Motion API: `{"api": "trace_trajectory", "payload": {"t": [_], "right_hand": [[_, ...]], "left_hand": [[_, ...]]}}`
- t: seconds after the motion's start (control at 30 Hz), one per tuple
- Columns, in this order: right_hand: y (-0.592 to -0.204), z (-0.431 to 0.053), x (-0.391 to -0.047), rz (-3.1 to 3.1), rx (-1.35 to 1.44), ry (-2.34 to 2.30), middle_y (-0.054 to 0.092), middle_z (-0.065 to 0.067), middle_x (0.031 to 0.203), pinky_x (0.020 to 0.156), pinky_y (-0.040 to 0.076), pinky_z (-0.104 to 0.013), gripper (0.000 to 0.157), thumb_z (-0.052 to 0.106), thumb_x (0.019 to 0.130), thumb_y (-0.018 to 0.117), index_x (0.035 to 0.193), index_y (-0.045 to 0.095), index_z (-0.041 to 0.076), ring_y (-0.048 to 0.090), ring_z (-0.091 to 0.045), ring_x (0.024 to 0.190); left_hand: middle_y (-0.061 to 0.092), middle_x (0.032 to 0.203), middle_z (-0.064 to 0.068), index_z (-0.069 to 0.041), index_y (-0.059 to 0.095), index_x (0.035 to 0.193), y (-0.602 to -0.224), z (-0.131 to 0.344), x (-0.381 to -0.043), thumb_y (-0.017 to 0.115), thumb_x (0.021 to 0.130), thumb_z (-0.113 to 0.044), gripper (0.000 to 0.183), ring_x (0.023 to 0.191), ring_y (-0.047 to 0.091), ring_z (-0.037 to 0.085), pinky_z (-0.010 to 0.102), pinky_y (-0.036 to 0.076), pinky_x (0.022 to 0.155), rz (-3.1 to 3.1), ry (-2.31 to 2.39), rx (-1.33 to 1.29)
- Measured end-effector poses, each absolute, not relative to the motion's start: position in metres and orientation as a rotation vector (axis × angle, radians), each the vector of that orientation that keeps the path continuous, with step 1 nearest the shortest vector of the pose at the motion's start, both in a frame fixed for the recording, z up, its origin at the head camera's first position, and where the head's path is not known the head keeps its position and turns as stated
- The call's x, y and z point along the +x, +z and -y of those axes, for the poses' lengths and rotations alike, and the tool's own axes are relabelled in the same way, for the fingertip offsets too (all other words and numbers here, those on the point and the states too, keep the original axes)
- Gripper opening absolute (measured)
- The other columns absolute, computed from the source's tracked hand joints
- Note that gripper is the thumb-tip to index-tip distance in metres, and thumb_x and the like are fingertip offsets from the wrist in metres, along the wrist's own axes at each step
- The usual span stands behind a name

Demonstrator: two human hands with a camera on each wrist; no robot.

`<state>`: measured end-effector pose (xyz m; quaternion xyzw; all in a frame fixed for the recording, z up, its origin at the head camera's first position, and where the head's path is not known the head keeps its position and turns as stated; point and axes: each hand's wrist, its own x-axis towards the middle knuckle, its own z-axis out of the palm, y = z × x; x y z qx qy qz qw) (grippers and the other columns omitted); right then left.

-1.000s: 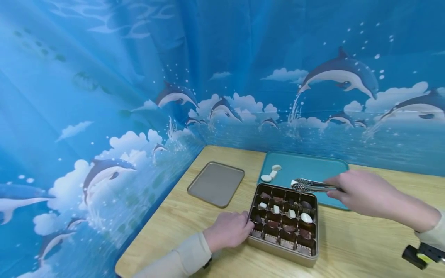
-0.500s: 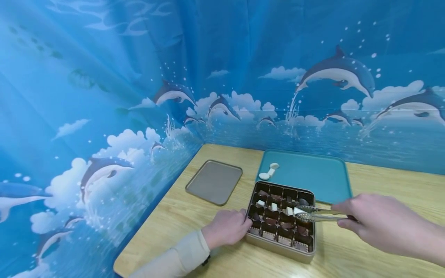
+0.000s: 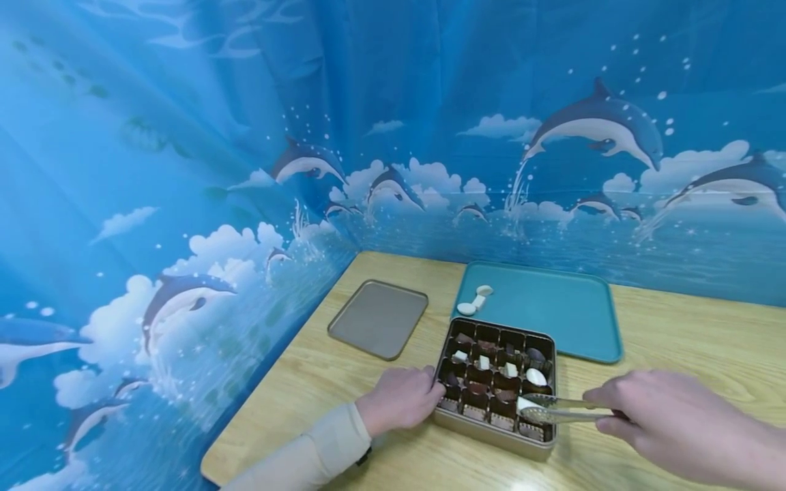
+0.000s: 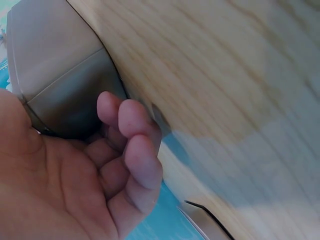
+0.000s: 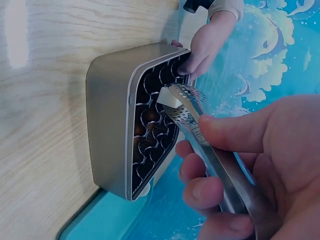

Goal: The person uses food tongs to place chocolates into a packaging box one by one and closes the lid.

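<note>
My left hand [image 3: 402, 399] holds the left side of a bronze-coloured divided box [image 3: 491, 437], thumb at the rim. In the left wrist view its fingers curl against the box wall [image 4: 55, 55]. My right hand [image 3: 669, 416] grips metal tongs [image 3: 568, 413] with perforated ends. A white block-shaped piece [image 5: 169, 97] is pinched in the tongs' tips, over the box's right-hand column near the front. The compartments hold dark brown pieces, several white ones and a white egg-shaped piece [image 3: 535, 376]. Part of the front right compartments is hidden by the tongs.
Behind the box lies a turquoise tray [image 3: 546, 300] with two white rounded pieces [image 3: 467, 309] and a white block [image 3: 479, 302] at its left end. A flat grey-brown tray or lid [image 3: 377, 319] lies left on the wooden table [image 3: 295, 395]. Dolphin-printed curtains [image 3: 430, 136] border the table.
My right hand has brought the tongs and the white piece from the box's back edge forward over its right column, towards the front. My left hand keeps its hold on the box.
</note>
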<state>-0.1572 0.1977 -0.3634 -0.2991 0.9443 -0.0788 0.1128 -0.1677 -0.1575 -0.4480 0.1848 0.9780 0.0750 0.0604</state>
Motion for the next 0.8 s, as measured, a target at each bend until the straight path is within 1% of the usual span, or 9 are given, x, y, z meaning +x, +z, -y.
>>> {"api": "trace_trajectory", "payload": {"t": [0.3,0.43,0.5,0.6,0.8], "right_hand": [[-0.363,-0.185,-0.154,-2.77,-0.925,-0.279,0.075,0.013,0.106,0.071,0.058,-0.044,0.025,0.034,0.09,0.073,0.114,0.073,0.028,0.072,-0.015,0.091],[-0.364,-0.182,-0.154,-2.77,-0.954,-0.272,0.075,0.013,0.105,0.071,0.058,-0.045,0.025,0.035,0.088,0.074,0.112,0.074,0.029,0.072,-0.015,0.091],[-0.365,-0.183,-0.154,-2.769,-0.954,-0.267,0.075,0.012,0.105,0.072,0.058,-0.046,0.025,0.034,0.088,0.075,0.112,0.074,0.028,0.073,-0.017,0.091],[-0.366,-0.187,-0.155,-2.764,-0.947,-0.263,0.076,0.011,0.103,0.071,0.058,-0.046,0.024,0.032,0.087,0.075,0.11,0.075,0.027,0.072,-0.016,0.089],[-0.365,-0.185,-0.156,-2.765,-0.952,-0.268,0.075,0.014,0.104,0.072,0.058,-0.045,0.024,0.033,0.089,0.074,0.113,0.074,0.028,0.072,-0.015,0.09]], "left_hand": [[0.045,0.06,-0.005,-0.021,0.048,0.073,-0.45,0.158,-0.169,0.036,0.106,-0.037,0.039,0.051,0.047,0.011,0.028,0.038,0.047,-2.975,0.215,0.554],[0.044,0.058,-0.006,-0.022,0.046,0.07,-0.451,0.159,-0.169,0.035,0.106,-0.037,0.041,0.05,0.046,0.011,0.028,0.037,0.047,-2.998,0.22,0.597],[0.043,0.058,-0.006,-0.022,0.046,0.069,-0.451,0.158,-0.169,0.035,0.106,-0.037,0.041,0.05,0.045,0.01,0.027,0.037,0.047,-3.004,0.231,0.616],[0.043,0.058,-0.007,-0.022,0.046,0.069,-0.45,0.158,-0.168,0.035,0.107,-0.036,0.041,0.05,0.045,0.01,0.027,0.037,0.047,-3.007,0.237,0.634],[0.041,0.059,-0.007,-0.021,0.045,0.069,-0.447,0.16,-0.167,0.035,0.107,-0.035,0.042,0.049,0.044,0.009,0.026,0.038,0.046,-2.999,0.232,0.628]]}}
